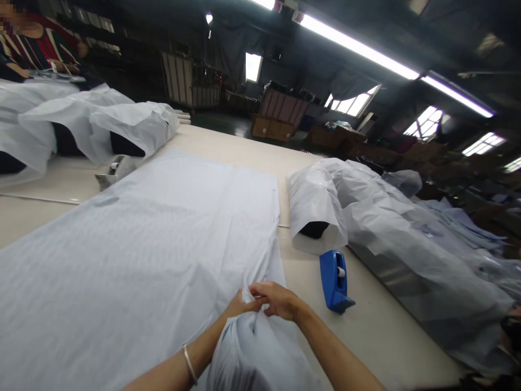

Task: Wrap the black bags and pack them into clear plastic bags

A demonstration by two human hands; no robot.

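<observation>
Large thin white plastic bags (pixel 154 233) lie flat in a layer over the table. At the near edge, the gathered plastic of one bag is bunched between my hands. My left hand (pixel 241 305), with a bangle on its wrist, is closed on the bunched plastic from the left. From the right, my right hand (pixel 280 300) pinches the same bunch, its fingertips meeting my left ones. Below them the bag bulges toward me, and what is inside it is hidden. To the right of my right hand stands a blue tape dispenser (pixel 334 279).
Stuffed translucent bags with dark contents (pixel 315 201) stand along the table's right side. Similar bags (pixel 134 125) sit at the far left, near a grey tape dispenser (pixel 116 169). Another person (pixel 40 49) stands beyond them. Cartons (pixel 272 127) are on the floor behind the table (pixel 228 142).
</observation>
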